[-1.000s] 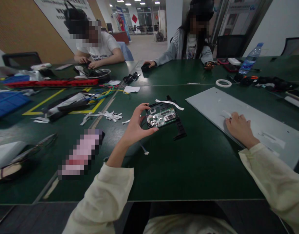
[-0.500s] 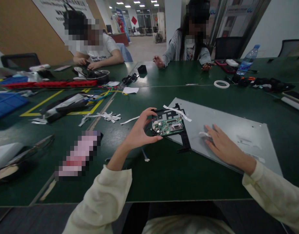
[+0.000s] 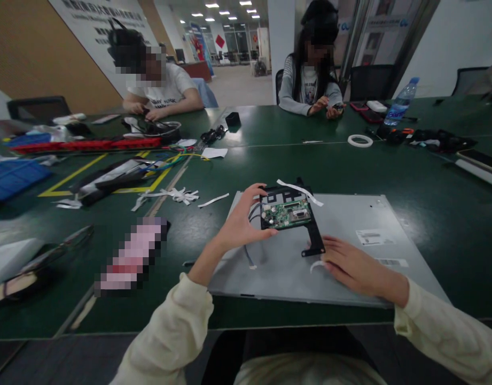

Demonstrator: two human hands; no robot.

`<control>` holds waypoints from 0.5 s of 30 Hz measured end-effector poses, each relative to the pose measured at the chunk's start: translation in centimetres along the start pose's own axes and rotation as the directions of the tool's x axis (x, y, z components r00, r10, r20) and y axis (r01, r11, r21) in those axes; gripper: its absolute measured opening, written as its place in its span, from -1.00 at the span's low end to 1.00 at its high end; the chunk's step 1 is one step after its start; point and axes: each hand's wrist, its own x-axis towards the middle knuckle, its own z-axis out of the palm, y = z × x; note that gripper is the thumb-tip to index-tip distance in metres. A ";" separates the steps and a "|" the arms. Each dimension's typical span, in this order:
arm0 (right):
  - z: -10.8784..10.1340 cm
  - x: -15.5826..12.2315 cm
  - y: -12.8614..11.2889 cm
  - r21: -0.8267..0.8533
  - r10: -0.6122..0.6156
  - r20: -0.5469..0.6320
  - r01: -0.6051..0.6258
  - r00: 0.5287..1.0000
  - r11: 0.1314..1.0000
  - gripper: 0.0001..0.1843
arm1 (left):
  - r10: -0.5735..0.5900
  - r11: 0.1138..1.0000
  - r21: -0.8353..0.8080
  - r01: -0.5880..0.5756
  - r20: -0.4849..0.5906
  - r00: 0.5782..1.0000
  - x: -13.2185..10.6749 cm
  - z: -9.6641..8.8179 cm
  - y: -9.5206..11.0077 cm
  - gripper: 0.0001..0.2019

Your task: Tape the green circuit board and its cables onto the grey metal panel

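My left hand (image 3: 246,222) grips the left side of a black bracket (image 3: 315,238), thumb below and fingers above. A green circuit board (image 3: 288,214) is fixed on the bracket, and thin grey cables (image 3: 249,256) hang from its left side. A white tape strip (image 3: 299,191) lies across the bracket's top edge. Beneath it all lies a large flat grey metal panel (image 3: 350,214) bearing white labels. My right hand (image 3: 353,270) is low over this panel by the bracket's lower right corner, fingers together, with a short curled piece of white tape (image 3: 317,264) at its fingertips.
Loose white tape strips (image 3: 181,195) and a phone (image 3: 133,254) lie to the left. A tape roll (image 3: 360,140) and a water bottle (image 3: 401,101) stand toward the right. Two people sit across the table (image 3: 254,166), and a blue tray (image 3: 17,174) is at far left.
The grey panel has turned and shifted left, so it now lies under the bracket and both hands. The bracket has moved slightly right with my left hand; my right hand has come down beside it.
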 end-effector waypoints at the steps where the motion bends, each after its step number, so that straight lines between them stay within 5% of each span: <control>1: -0.2 -0.3 -0.1 0.020 -0.027 -0.045 0.027 0.999 0.999 -0.70 | 0.010 1.000 0.026 -0.010 -0.001 1.000 0.0 0.1 0.2 -0.30; 5: -2.1 -2.2 -0.5 0.096 -0.046 -0.282 0.076 0.958 0.992 -0.78 | 0.010 0.992 0.125 -0.014 0.031 0.999 -0.2 1.1 1.7 -0.30; 8: -3.7 -3.6 -0.4 0.122 0.060 -0.421 -0.008 0.905 0.992 -0.76 | -0.015 0.991 0.132 0.002 0.098 0.995 -0.8 2.6 2.7 -0.31; 15: -5.4 -3.2 1.5 0.103 0.314 -0.422 -0.299 0.850 0.949 -0.76 | -0.012 0.995 0.101 -0.011 0.228 0.974 -0.8 6.4 2.5 -0.26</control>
